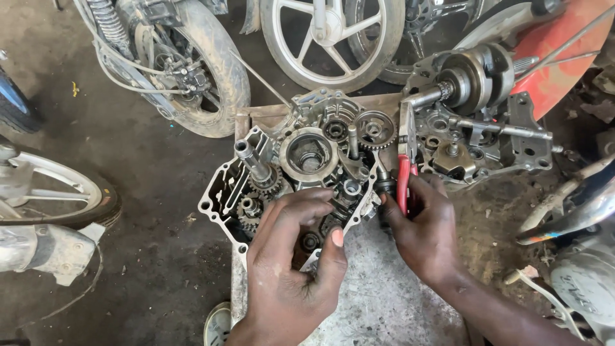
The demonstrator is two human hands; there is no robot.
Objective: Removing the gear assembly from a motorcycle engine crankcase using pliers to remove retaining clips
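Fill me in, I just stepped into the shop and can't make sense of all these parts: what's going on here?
A person is bent over an opened engine case half full of gears and shafts, lying on a grey slab. The left hand rests on the case's near edge, fingers over the gears. The right hand grips red-handled pliers beside the case. A second case half with a crankshaft lies to the right. Motorcycle wheels stand behind on the dirt floor.

Bare slab (391, 301) near the hands lies open; motorcycle wheels (333, 38) and second engine casing (480, 138) crowd beyond
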